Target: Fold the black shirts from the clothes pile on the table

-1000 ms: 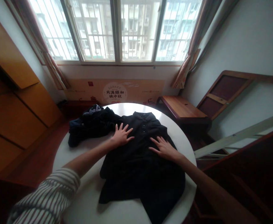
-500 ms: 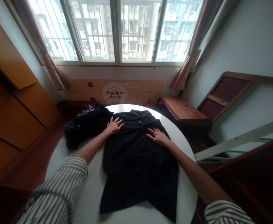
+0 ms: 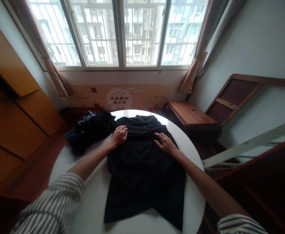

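A black button-front shirt (image 3: 142, 169) lies spread flat on the round white table (image 3: 88, 201), collar toward the window. My left hand (image 3: 119, 136) rests on the shirt's left shoulder with its fingers curled into the cloth. My right hand (image 3: 166, 143) lies on the right shoulder, fingers bent and held together on the fabric. Both forearms reach across the table from striped sleeves.
A heap of dark clothes (image 3: 90, 130) sits on the table's far left edge, touching the shirt. A wooden bench (image 3: 190, 115) stands to the right beyond the table. Wooden cabinets (image 3: 18, 110) line the left wall. A printed cardboard panel (image 3: 119, 96) leans under the window.
Both hands slid up the shirt from its chest to its shoulders. Their fingers, spread flat a second ago, have now curled onto the cloth. The shirt lies straighter.
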`<move>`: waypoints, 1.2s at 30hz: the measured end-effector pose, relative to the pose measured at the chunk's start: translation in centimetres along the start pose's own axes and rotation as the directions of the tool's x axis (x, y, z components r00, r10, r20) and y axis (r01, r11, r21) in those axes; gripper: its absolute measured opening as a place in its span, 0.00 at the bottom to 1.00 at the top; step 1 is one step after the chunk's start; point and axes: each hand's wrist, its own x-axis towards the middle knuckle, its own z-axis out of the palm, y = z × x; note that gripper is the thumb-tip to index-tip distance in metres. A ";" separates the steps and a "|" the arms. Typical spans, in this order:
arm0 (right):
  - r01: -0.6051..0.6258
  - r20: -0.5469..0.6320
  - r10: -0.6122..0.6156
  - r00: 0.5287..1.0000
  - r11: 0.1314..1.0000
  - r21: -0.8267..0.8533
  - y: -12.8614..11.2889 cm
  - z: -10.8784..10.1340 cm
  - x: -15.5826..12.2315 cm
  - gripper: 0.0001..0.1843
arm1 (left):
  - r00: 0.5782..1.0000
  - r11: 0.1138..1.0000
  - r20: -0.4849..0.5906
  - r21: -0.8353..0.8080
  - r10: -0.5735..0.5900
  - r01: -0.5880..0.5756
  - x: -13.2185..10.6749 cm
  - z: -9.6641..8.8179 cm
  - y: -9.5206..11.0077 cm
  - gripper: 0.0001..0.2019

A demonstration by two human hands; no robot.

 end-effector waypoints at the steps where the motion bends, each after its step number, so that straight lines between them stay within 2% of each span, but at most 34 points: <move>1: -0.023 0.007 0.023 1.000 1.000 0.001 0.2 -0.1 -0.2 0.31 | 0.998 0.998 0.034 -0.025 0.052 -0.051 -1.4 0.0 0.6 0.22; 4: -0.158 -0.038 0.159 0.987 0.987 0.027 1.9 -0.7 0.0 0.35 | 0.978 0.995 0.191 -0.058 0.089 -0.079 -4.9 -0.1 1.0 0.26; 6: -0.273 -0.144 0.291 0.946 0.953 0.135 3.5 -1.6 0.6 0.36 | 0.965 0.996 0.252 -0.056 0.074 -0.062 -6.3 -0.5 0.6 0.27; 9: -0.419 -0.287 0.511 0.810 0.848 0.325 5.0 -3.3 1.1 0.39 | 0.976 0.993 0.192 -0.080 0.103 -0.089 -7.4 -1.9 0.7 0.22; 10: -0.436 -0.315 0.543 0.778 0.829 0.352 4.8 -3.9 0.8 0.39 | 0.979 0.987 0.151 -0.103 0.134 -0.120 -7.9 -2.6 1.1 0.19; 11: -0.428 -0.336 0.540 0.772 0.832 0.354 4.3 -4.3 0.2 0.38 | 0.978 0.978 0.116 -0.135 0.175 -0.159 -8.7 -3.4 1.8 0.17; 12: -0.390 -0.339 0.496 0.800 0.857 0.336 3.3 -4.6 -0.9 0.36 | 0.970 0.964 0.100 -0.172 0.223 -0.204 -9.7 -4.3 2.6 0.15; 14: -0.224 -0.270 0.297 0.916 0.936 0.270 0.4 -4.9 -4.0 0.27 | 0.930 0.922 0.146 -0.250 0.337 -0.295 -12.3 -6.1 4.4 0.13; 15: -0.098 -0.167 0.144 0.975 0.962 0.256 -1.3 -4.9 -6.0 0.23 | 0.897 0.899 0.195 -0.281 0.397 -0.337 -13.8 -6.9 5.2 0.14; 16: 0.014 -0.051 -0.001 0.999 0.967 0.253 -3.1 -4.8 -8.1 0.22 | 0.860 0.877 0.243 -0.305 0.448 -0.371 -15.3 -7.6 5.9 0.15; 18: 0.168 0.087 -0.190 0.978 0.961 0.218 -6.0 -4.5 -12.3 0.29 | 0.809 0.857 0.311 -0.319 0.499 -0.406 -17.9 -8.7 6.8 0.21; 20: 0.257 0.117 -0.278 0.953 0.951 0.172 -7.8 -4.4 -15.7 0.40 | 0.805 0.865 0.333 -0.299 0.491 -0.404 -19.6 -9.2 7.1 0.28; 22: 0.291 0.091 -0.306 0.948 0.946 0.143 -8.4 -4.3 -17.9 0.43 | 0.814 0.879 0.341 -0.268 0.470 -0.395 -20.4 -9.3 7.0 0.23; 24: 0.281 0.036 -0.286 0.957 0.953 0.118 -8.3 -4.2 -19.2 0.37 | 0.819 0.890 0.351 -0.229 0.453 -0.394 -20.6 -9.3 6.8 0.12; 26: 0.268 0.002 -0.269 0.963 0.960 0.083 -8.2 -4.2 -19.9 0.30 | 0.823 0.900 0.364 -0.197 0.435 -0.389 -20.5 -9.4 6.4 0.09; 28: 0.285 0.022 -0.286 0.958 0.957 0.054 -8.3 -4.1 -20.3 0.25 | 0.824 0.910 0.386 -0.182 0.414 -0.372 -20.5 -9.7 5.9 0.08; 31: 0.309 0.111 -0.315 0.943 0.949 0.071 -8.7 -4.4 -20.8 0.11 | 0.816 0.927 0.440 -0.169 0.375 -0.334 -20.7 -10.6 5.2 0.07; 34: 0.228 0.273 -0.266 0.925 0.960 0.164 -8.2 -6.3 -21.6 0.15 | 0.772 0.931 0.521 -0.180 0.365 -0.319 -21.4 -11.7 4.6 0.06; 36: 0.124 0.415 -0.214 0.884 0.965 0.232 -7.2 -8.4 -22.2 0.13 | 0.740 0.928 0.562 -0.197 0.370 -0.315 -22.0 -12.5 4.3 0.06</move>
